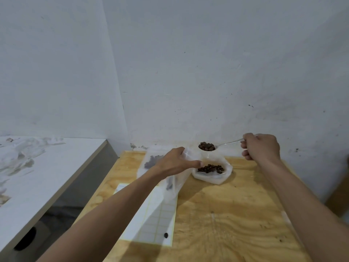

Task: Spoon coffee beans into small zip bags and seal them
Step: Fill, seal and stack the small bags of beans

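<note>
My right hand (260, 146) grips the handle of a metal spoon (229, 143) whose bowl is heaped with dark coffee beans (206, 146). The spoon hovers above a white bag of beans (210, 173) that stands open on the wooden table (226, 214). My left hand (176, 161) holds a clear zip bag (171, 183) by its mouth, just left of the spoon. A few beans show through the clear plastic. Further clear bags with beans (151, 161) lie behind my left hand.
A sheet of white labels (151, 218) lies under my left forearm, with one loose bean (166, 235) near its front edge. A white counter (47, 167) stands to the left across a gap. The wall rises right behind the table.
</note>
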`<state>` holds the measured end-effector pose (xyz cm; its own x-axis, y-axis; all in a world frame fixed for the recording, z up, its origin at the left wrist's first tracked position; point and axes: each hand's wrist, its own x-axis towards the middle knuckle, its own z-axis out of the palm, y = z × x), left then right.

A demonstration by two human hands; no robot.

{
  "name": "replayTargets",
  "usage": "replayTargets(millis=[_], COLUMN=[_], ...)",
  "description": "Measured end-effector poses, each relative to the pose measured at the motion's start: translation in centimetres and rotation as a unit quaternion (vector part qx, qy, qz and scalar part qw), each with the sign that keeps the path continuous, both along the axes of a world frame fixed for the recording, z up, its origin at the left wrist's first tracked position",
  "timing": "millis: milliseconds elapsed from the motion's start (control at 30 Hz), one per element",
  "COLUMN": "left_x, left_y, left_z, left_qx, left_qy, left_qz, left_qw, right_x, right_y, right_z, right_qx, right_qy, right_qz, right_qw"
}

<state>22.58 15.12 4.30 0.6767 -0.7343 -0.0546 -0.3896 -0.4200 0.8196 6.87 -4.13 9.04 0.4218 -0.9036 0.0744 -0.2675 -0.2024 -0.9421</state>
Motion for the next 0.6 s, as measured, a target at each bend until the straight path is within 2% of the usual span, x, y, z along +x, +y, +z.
replayTargets(millis=[133,267,400,500,600], left_x=[-0.1,0.0,0.2,-0.1,-0.3], left_y=[-0.1,0.0,-0.1,-0.4,-1.0], left_z=[-0.4,-0.3,0.0,-0.1,-0.3], left_qx=[0.004,-0.001,0.018,0.012,0.003], left_qy=[0.005,0.018,0.050,0.100,0.111], left_qz=[0.003,0.009,0.006,-0.001,0.005], left_qw=[1.000,1.000,0.999,0.995,0.994], right_x=[0.9,2.0,1.7,0.5,-0.1], right_y=[1.7,2.6,1.7,1.0,0.6], right_z=[0.5,0.2,0.4,-0.9,-4.2], right_qx=[-0.072,-0.195,-0.258,-0.284,-0.285], right_qy=[0.017,0.035,0.041,0.099,0.185], right_qz=[0.042,0.087,0.029,-0.014,-0.026], right_qw=[0.996,0.976,0.965,0.954,0.940])
